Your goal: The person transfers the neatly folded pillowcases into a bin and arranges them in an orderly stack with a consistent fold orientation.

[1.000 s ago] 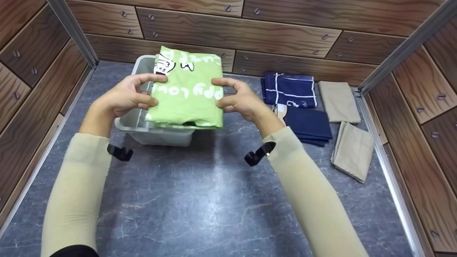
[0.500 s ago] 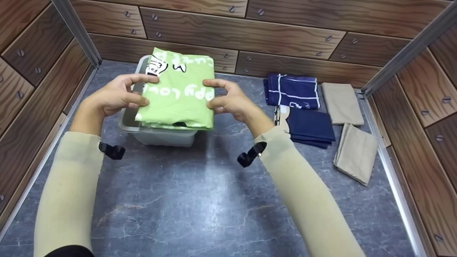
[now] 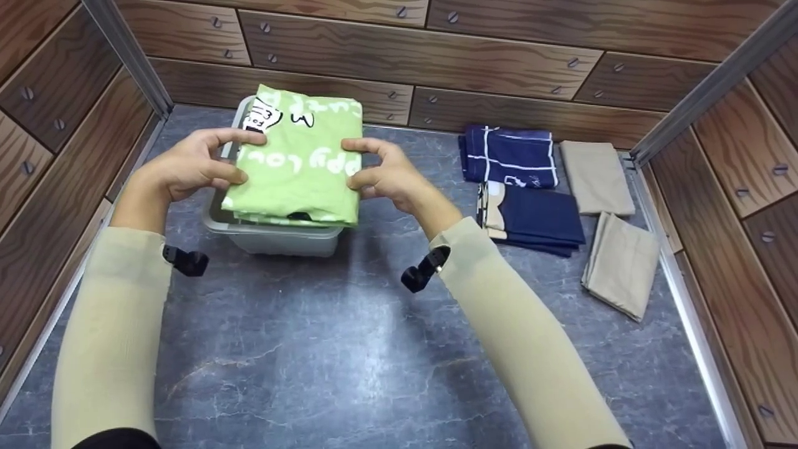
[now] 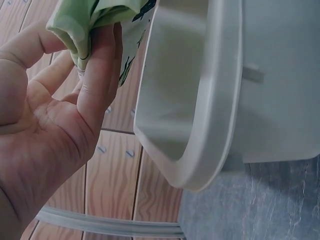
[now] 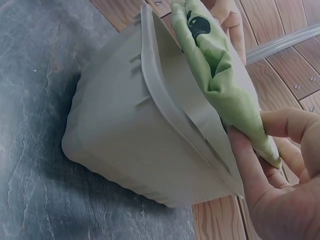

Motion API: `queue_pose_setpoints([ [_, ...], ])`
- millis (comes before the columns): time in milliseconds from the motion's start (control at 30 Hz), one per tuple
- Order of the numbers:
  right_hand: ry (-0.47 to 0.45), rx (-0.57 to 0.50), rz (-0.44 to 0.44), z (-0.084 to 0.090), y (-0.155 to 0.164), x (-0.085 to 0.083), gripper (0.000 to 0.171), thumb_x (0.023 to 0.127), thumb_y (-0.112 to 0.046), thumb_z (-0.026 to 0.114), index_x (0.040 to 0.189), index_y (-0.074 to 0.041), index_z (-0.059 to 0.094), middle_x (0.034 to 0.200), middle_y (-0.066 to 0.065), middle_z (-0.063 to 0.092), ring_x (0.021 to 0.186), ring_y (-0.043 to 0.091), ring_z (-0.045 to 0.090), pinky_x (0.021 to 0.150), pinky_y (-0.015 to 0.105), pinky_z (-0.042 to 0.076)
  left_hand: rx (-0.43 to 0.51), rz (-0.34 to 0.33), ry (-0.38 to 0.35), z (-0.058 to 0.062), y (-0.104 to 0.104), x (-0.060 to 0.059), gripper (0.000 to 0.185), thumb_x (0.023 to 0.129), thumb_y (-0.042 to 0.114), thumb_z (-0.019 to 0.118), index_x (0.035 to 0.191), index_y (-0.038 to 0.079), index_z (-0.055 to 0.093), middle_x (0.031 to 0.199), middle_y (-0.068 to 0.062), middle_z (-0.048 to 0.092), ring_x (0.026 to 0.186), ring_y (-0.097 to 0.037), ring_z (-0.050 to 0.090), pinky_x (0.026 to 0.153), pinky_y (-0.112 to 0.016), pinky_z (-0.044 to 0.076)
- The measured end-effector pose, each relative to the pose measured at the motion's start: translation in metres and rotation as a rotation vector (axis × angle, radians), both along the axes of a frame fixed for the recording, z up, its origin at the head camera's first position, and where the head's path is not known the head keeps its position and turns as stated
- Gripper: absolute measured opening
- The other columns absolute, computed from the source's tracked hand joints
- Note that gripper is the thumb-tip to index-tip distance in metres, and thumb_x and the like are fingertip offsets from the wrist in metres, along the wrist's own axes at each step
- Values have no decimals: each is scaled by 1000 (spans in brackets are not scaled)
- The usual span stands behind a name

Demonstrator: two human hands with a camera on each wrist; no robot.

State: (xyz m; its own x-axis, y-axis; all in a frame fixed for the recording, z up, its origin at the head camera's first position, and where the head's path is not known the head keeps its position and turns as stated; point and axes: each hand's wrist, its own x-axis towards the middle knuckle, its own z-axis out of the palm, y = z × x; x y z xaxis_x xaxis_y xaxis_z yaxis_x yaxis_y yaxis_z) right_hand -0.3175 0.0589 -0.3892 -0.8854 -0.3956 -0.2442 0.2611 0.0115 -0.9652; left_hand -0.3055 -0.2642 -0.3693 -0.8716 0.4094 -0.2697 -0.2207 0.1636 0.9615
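The folded shirt [image 3: 293,165] was soft matt green cloth — the bin [image 3: 274,237] smooth grey plastic — on a stone-patterned, faintly glossy counter [image 3: 349,349].

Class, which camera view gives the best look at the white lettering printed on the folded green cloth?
The head view: it shows the folded green cloth from above, its white lettering spread between the left hand and right hand. The left wrist view shows only a bunched edge, and the right wrist view shows its side over the grey bin, lettering unreadable.
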Motion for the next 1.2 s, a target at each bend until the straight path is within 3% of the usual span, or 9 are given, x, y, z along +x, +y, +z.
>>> queue_pose_setpoints([
  [400, 1, 42, -8, 0, -15, 2, 71, 75, 23, 61, 137, -11, 58, 135, 16, 48, 90, 27, 66, 75, 42, 62, -156, -9, 50, -2, -7, -1, 70, 83, -15, 64, 146, 11, 49, 127, -12, 52, 84, -16, 69, 72, -31, 62],
  [833, 14, 95, -22, -6, -30, 3, 72, 72, 24, 60, 137, -8, 57, 127, 16, 51, 91, 25, 63, 76, 42, 62, -296, -20, 99, 1, -8, 0, 70, 80, -13, 66, 145, 12, 51, 145, -10, 34, 80, -13, 63, 62, -22, 57],
  [1067, 39, 157, -32, -7, -33, 0, 75, 70, 24, 60, 138, -8, 58, 127, 16, 51, 92, 24, 62, 71, 38, 63, -346, -36, 97, 4, -5, -4, 71, 81, -13, 64, 145, 12, 50, 145, -13, 33, 85, -16, 64, 71, -28, 60],
  [1200, 86, 221, -41, -8, -35, -2, 75, 67, 23, 62, 135, -8, 60, 132, 15, 48, 93, 24, 61, 67, 37, 62, -369, -42, 90, 5, -4, -5, 72, 81, -13, 64, 146, 13, 49, 141, -14, 35, 83, -17, 64, 69, -27, 59],
])
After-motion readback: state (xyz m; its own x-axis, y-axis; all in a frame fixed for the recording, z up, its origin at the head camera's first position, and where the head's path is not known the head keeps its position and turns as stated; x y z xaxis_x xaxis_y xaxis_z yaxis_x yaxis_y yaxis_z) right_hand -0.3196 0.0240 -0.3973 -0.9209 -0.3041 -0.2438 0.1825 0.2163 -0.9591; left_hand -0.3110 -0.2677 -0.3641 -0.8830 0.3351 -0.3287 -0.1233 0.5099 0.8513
